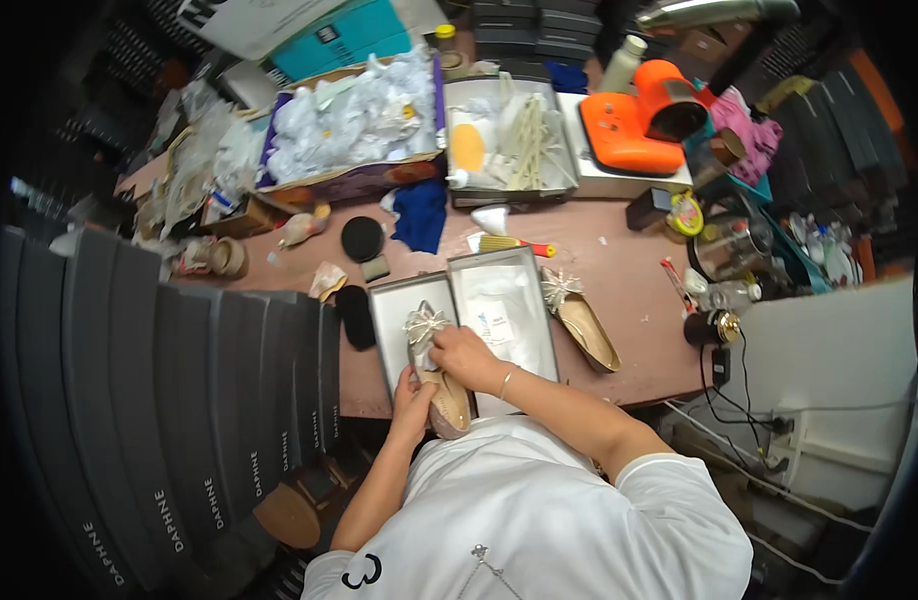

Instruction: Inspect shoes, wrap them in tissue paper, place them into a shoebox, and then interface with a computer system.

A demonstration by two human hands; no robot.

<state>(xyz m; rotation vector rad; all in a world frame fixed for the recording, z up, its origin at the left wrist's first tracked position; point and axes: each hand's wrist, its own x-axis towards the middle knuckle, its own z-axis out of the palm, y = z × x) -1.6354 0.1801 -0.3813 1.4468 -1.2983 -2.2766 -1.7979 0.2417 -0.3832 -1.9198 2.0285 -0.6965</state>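
Observation:
A beige flat shoe (pixel 451 408) with a sparkly bow on its toe is tilted over the open grey shoebox (pixel 391 292), its heel toward me. My left hand (pixel 411 402) is closed around the shoe's left side near the heel. My right hand (pixel 465 358) has its fingers bent at the shoe's opening, just below the bow; something whitish shows beside them, partly hidden. The matching shoe (pixel 591 333) lies on the table to the right. White tissue paper (pixel 519 350) lines the other half of the box, under my right forearm.
Stacked dark shoeboxes (pixel 204 390) crowd the left side. Behind stand a carton of crumpled paper (pixel 354 120), a tray of tools (pixel 524 140) and an orange machine (pixel 634 130). A yellow-and-red brush (pixel 517 246) and a black round pad (pixel 362 240) lie on the table.

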